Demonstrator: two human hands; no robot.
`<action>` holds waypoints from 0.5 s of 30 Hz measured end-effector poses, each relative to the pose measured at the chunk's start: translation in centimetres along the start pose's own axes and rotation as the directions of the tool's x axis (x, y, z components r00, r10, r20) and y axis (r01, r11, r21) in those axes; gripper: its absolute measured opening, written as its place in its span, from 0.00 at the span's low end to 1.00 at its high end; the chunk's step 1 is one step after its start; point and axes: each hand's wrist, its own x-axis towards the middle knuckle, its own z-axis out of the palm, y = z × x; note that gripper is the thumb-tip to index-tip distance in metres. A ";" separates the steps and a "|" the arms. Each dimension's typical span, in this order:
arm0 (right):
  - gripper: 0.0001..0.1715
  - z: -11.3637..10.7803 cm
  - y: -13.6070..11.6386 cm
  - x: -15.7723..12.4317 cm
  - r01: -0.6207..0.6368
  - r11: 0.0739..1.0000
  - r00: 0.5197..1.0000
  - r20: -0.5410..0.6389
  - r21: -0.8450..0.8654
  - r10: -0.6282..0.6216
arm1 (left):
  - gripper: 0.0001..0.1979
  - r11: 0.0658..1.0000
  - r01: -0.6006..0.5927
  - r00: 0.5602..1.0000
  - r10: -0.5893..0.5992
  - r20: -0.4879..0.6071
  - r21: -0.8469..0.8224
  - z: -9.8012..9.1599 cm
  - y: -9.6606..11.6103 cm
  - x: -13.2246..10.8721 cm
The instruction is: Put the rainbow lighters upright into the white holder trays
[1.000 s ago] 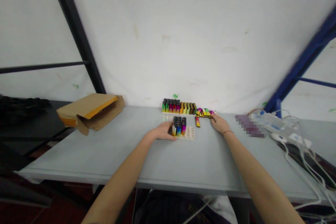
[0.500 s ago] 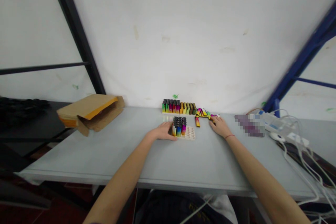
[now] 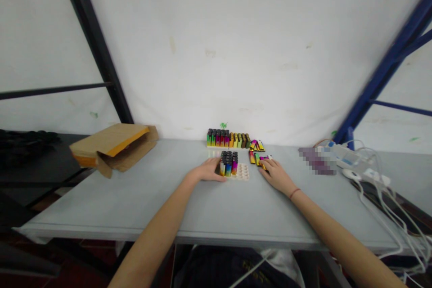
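A pale tray with round holes stands on the table; upright multicoloured lighters with black tops fill its left part, while holes show at its right. My left hand is around the tray's left end, thumb along the front and fingers behind. To the right, my right hand lies with outstretched fingers on loose lighters; its fingertips partly cover them. Behind these is a small pile of other loose lighters. Along the wall stands a row of upright lighters, beside yellow and brown ones.
An open cardboard box lies on the left of the grey table. At the right are a blurred-out purple item, a power strip, a white mouse and tangled white cables. A white wall rises behind.
My right hand has drawn back toward me and slightly left, and several loose lighters have come forward from the pile with it. My left hand stays at the tray.
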 end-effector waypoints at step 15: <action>0.14 -2.6 2.2 4.4 -0.578 0.800 0.758 0.256 -0.160 0.599 | 0.43 1.000 -0.008 1.000 0.008 -0.002 0.003 0.0 -0.1 0.1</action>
